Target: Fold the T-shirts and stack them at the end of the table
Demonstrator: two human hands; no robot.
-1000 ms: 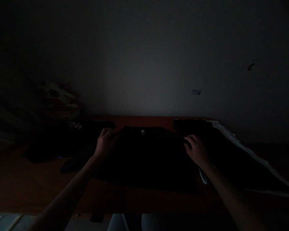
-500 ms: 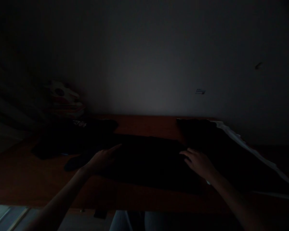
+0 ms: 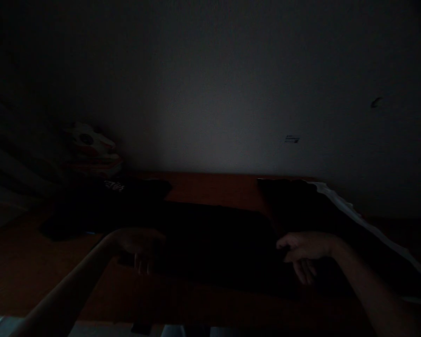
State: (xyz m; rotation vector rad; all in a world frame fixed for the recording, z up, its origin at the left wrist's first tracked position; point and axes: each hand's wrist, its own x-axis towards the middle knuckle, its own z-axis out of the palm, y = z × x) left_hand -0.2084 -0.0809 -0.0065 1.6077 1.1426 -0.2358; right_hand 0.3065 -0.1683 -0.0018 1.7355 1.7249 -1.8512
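Fingers of the left hand (image 3: 140, 245) and right hand (image 3: 303, 252) curl partly, at opposite ends of the dark cloth (image 3: 214, 248) between them. Whether either grips it is too dark to tell.

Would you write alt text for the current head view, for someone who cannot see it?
Two bare hands, left and right, at either side of a dark cloth on a wooden table. More dark garments lie beyond, in dim light.
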